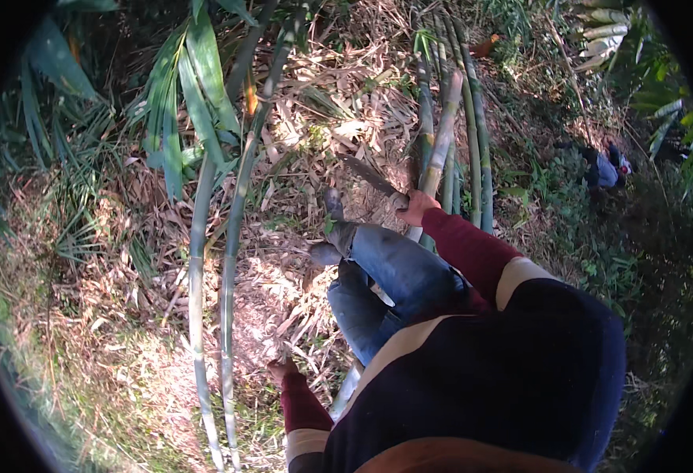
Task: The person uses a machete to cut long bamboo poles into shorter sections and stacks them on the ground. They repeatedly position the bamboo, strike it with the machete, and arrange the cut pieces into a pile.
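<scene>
My right hand [417, 207] is closed round the handle of a machete. The machete's dark blade [368, 173] points up and to the left, over the leaf litter beyond my feet. Right beside that hand rises a cut bamboo pole [443, 134], leaning with several green bamboo poles [482, 150]. Whether the hand also touches the pole I cannot tell. My left hand [283, 369] hangs low at my left side, its fingers slightly apart with nothing visible in them. Nearest to it, on its left, stand two long bamboo stems [228, 315].
Dry bamboo leaves [307, 102] and husks cover the sloping ground. Broad green leaves [197, 71] hang at the upper left. Undergrowth [559, 197] lies on the right, with a person [601, 168] in blue clothing partly hidden there. My booted feet [327, 252] stand between the bamboo groups.
</scene>
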A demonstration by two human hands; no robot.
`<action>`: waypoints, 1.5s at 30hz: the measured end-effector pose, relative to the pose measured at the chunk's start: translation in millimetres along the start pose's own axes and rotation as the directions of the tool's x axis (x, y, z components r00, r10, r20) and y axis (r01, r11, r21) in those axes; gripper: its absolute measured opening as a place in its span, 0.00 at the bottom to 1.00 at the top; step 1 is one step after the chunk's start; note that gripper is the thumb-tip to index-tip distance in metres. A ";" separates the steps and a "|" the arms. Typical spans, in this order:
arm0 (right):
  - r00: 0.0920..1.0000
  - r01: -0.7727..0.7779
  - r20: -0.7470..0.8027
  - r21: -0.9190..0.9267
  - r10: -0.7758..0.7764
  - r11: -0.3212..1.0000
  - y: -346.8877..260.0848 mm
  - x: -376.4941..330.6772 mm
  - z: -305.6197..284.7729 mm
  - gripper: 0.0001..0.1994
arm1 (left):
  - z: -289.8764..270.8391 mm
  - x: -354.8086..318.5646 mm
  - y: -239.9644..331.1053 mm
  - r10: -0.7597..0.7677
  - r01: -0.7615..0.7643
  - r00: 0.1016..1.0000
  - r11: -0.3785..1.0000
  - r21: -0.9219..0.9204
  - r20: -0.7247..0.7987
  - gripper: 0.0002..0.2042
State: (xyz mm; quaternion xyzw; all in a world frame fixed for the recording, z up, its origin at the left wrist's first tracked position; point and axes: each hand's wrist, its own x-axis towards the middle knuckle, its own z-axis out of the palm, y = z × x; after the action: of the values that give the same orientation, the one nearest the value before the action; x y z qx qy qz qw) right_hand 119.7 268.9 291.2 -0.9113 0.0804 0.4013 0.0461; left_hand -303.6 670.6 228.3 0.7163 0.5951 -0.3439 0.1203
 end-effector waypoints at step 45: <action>0.806 -0.179 0.338 0.922 0.485 -0.344 -210.3 -154.8 333.2 0.16 | -164.5 156.9 205.9 0.816 -0.901 0.434 0.401 0.166 0.383 0.24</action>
State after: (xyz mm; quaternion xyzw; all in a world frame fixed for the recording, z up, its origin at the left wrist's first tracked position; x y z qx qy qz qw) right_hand -185.8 542.0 185.2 -0.4952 0.6253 0.0873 0.5968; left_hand -44.9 833.0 200.6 0.8812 0.0467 -0.4138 0.2239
